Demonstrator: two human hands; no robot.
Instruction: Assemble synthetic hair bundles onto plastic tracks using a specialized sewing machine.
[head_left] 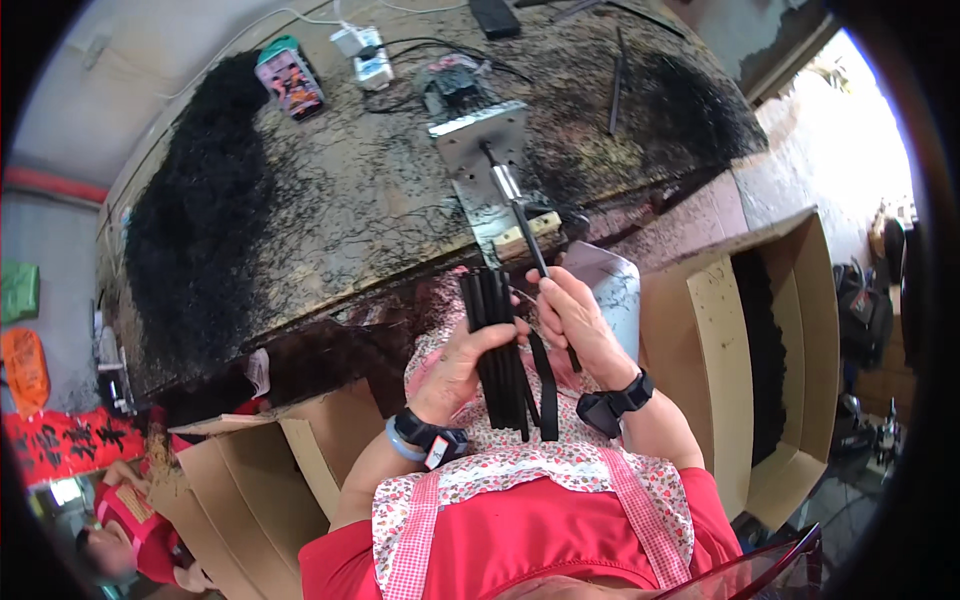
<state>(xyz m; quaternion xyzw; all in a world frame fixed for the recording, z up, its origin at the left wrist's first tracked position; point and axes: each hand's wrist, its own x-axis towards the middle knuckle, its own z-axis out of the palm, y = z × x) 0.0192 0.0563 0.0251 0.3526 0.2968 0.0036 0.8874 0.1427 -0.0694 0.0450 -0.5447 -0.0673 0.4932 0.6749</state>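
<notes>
My left hand is wrapped round a bundle of thin black sticks or tubes, held upright over my lap. My right hand grips a single long black tube. The far end of this tube meets a shiny metal chuck, which sits on a dark shaft coming from a bracketed metal plate. Behind the plate stands a small motor, dusted with black. A pale wooden block lies beside the tube at the table edge. Whether the tube sits inside the chuck is hard to make out.
Black shavings cover the worn table, with a big heap on its left. A phone and a power strip lie at the back. Cardboard boxes flank me; the right one holds black material. Another person is at lower left.
</notes>
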